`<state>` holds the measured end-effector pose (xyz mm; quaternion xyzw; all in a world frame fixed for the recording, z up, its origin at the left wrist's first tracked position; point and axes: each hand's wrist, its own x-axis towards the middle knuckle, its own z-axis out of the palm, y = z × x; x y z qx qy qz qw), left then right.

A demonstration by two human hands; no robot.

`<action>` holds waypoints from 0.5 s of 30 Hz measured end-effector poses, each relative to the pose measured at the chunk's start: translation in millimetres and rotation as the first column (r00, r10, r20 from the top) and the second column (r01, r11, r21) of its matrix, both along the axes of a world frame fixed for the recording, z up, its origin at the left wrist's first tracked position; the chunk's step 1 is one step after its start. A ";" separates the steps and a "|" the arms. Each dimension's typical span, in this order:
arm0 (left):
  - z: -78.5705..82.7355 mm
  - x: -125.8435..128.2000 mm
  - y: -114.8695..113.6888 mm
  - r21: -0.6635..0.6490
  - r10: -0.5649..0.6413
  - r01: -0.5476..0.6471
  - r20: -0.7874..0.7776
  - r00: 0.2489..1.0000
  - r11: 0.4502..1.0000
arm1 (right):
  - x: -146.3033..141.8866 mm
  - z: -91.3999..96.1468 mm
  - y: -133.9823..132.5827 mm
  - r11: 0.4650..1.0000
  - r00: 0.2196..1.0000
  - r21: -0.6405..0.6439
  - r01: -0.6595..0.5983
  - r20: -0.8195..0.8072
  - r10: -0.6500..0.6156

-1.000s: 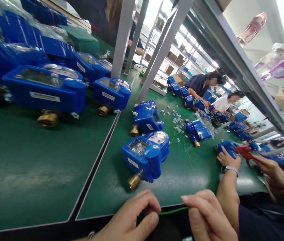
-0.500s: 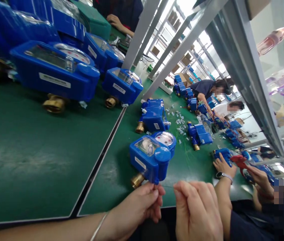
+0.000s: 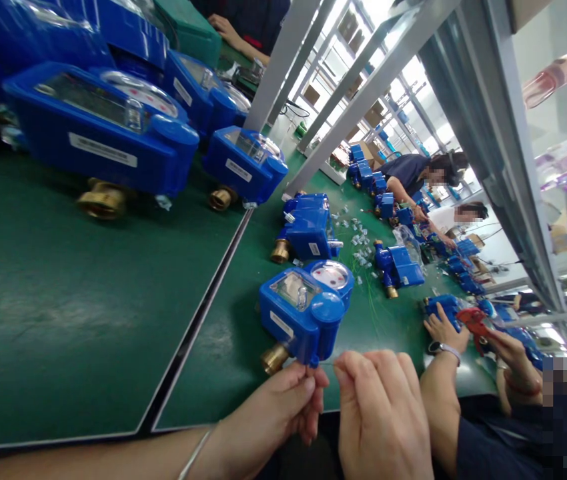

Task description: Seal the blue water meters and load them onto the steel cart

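Note:
A blue water meter (image 3: 306,308) with a clear window, a white dial and a brass fitting stands on the green mat (image 3: 88,313) near the table's front edge. My left hand (image 3: 276,410) pinches a thin green wire just below the meter's lower corner tab. My right hand (image 3: 381,413) is closed on the same wire a little to the right, fingers curled. Only a short piece of the wire (image 3: 327,365) shows between the two hands.
Several more blue meters (image 3: 108,127) stand in a row at the back left, others (image 3: 308,230) beyond. Small clear clips (image 3: 358,240) lie scattered on the mat. A co-worker's hands (image 3: 443,327) hold a meter and red pliers (image 3: 471,319) at right. Grey rack posts (image 3: 283,60) rise behind.
My hands have come up to the meter's lower corner and closer together. The long stretch of green wire between them has shrunk to a short piece.

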<state>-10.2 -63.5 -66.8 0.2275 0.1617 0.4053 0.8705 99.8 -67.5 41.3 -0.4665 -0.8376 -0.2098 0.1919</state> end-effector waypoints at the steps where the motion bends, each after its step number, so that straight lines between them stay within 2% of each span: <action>1: -0.5 0.3 -0.1 -0.009 0.003 -0.003 0.004 1.000 1.000 | -2.7 -0.4 -0.2 1.000 1.000 -0.011 -0.001 -0.008 0.001; 4: 0.5 -0.8 -0.8 -0.033 0.017 -0.016 0.003 1.000 0.999 | -12.6 -2.5 -0.9 0.999 0.998 -0.045 0.026 -0.053 -0.028; 7: 2.0 -4.2 -2.8 0.003 0.038 -0.038 -0.018 0.999 0.999 | -19.5 -8.2 -0.5 0.994 0.995 -0.090 0.059 -0.073 -0.066; 10: 1.3 -6.1 -5.4 0.068 0.087 -0.081 -0.099 0.991 0.994 | -19.3 -16.3 0.2 0.986 0.997 -0.166 0.035 -0.057 -0.045; 13: -0.6 -2.9 -7.1 0.119 0.132 -0.109 -0.203 0.970 0.987 | -12.1 -22.8 -1.2 0.975 0.994 -0.221 0.013 -0.107 -0.038; 15: -1.1 0.3 -8.0 0.130 0.101 -0.067 -0.279 0.955 0.989 | -3.1 -26.4 -3.6 0.967 0.985 -0.254 -0.016 -0.170 -0.028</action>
